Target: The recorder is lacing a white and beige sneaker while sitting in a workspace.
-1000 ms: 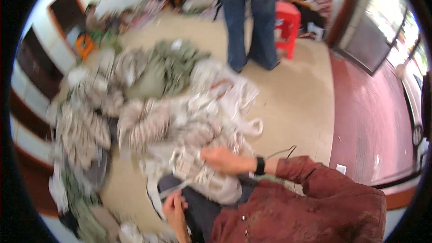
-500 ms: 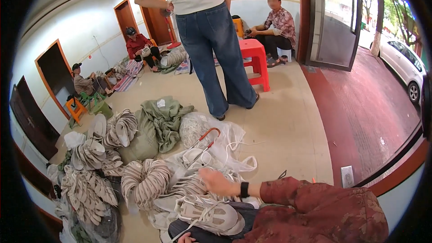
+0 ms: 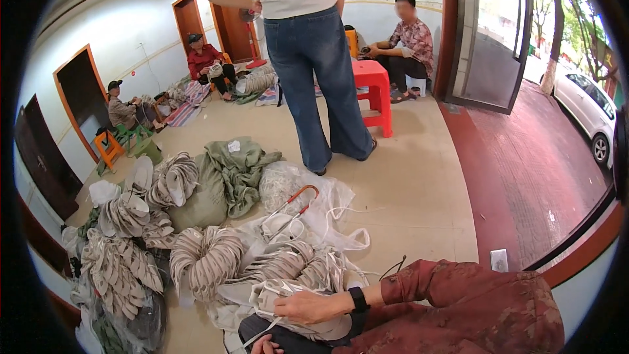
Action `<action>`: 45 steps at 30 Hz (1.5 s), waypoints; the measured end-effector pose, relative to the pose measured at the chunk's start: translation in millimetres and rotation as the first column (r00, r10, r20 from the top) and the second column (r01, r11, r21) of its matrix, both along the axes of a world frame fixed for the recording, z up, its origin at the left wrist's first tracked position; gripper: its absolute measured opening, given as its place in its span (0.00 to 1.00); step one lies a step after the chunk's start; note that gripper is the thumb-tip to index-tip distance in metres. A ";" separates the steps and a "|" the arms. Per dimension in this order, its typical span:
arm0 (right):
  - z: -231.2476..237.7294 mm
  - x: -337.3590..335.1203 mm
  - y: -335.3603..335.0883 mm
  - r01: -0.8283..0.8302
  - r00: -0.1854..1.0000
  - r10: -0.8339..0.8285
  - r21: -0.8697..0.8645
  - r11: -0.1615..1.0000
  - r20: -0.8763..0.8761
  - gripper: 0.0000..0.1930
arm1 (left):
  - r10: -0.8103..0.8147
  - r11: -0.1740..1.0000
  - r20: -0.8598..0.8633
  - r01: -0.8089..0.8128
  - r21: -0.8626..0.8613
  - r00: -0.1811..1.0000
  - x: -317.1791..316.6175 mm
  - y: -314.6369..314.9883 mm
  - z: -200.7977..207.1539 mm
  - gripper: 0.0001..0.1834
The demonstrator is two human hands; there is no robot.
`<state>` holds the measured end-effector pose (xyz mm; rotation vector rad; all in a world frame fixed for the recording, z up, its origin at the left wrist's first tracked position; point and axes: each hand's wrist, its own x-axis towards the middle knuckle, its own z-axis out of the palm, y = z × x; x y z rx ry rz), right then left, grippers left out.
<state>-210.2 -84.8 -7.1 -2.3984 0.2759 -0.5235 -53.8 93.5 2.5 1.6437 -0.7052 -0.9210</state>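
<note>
A beige-and-white lace-up sneaker (image 3: 334,329) rests on my dark-trousered lap, at the lower middle. Over its lacing lies my right hand (image 3: 309,306), a black band at the wrist, fingers bent and pinched together at the white shoelace (image 3: 276,322). The hand covers most of the shoe's upper. One lace end hangs from there down toward my left hand (image 3: 266,345), which shows only as curled fingers at the bottom edge. What these fingers grip is too small and partly cut off to make out.
Strung bundles of beige shoe uppers (image 3: 206,259) lie on the floor ahead and left, beside a green sack (image 3: 232,174). A red-handled metal hook-shaped tool (image 3: 295,203) lies on clear plastic. Beyond are a standing person (image 3: 314,72), a red stool (image 3: 373,85) and several seated people.
My right hand has come down from above the bundles and back onto the sneaker's lacing. My left hand stays near the bottom edge, shifted slightly left. The view has shifted slightly.
</note>
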 end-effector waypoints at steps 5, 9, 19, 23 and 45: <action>-0.4 3.6 -4.9 -0.087 0.996 0.086 -0.022 0.996 -0.014 0.12 | 0.012 1.000 -0.077 -0.014 -0.027 0.997 3.4 -0.7 -2.0 0.14; 1.4 5.2 -0.3 -0.042 0.987 0.033 -0.051 0.998 -0.154 0.12 | -0.011 0.999 -0.120 0.007 -0.036 0.993 6.7 2.3 -12.7 0.13; 15.2 2.0 10.4 -0.094 0.984 0.120 0.195 0.976 -0.128 0.07 | -0.049 0.992 -0.094 0.037 -0.123 0.994 7.7 6.5 -29.1 0.13; 23.2 -4.1 22.2 -0.166 0.973 0.204 0.291 0.942 -0.109 0.06 | -0.046 0.990 -0.072 0.036 -0.135 0.996 -0.7 9.6 3.6 0.15; 117.4 -37.5 98.1 -0.731 0.675 0.576 0.526 0.435 0.461 0.14 | -0.109 0.990 -0.203 0.088 -0.113 0.973 -38.3 -8.6 48.4 0.12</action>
